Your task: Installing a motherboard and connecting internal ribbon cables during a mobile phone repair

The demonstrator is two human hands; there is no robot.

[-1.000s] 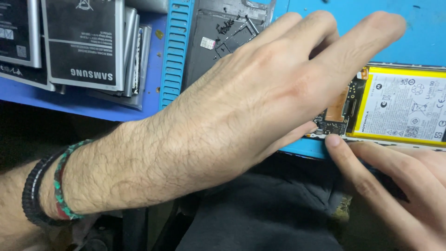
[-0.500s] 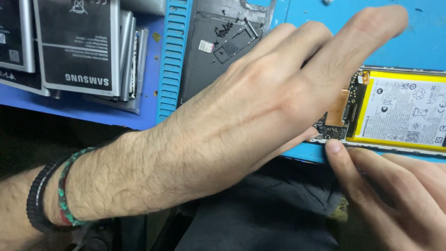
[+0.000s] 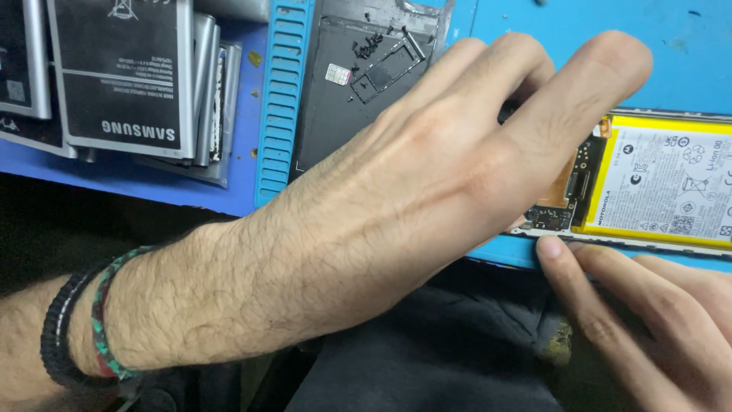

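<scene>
Bright even overhead light on blue mat (image 3: 671, 53), colours saturated. Area below bench edge dim, near black. Left hand (image 3: 427, 183) close to lens, slightly soft; batteries (image 3: 122, 76) sharp. Glare minimal.

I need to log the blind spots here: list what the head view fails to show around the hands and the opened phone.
- Opened phone: its left part is hidden by the left hand; its right end is cut by the frame.
- Right hand: cut by the corner.
- Small screws on the dark cover: too small to count.
</scene>
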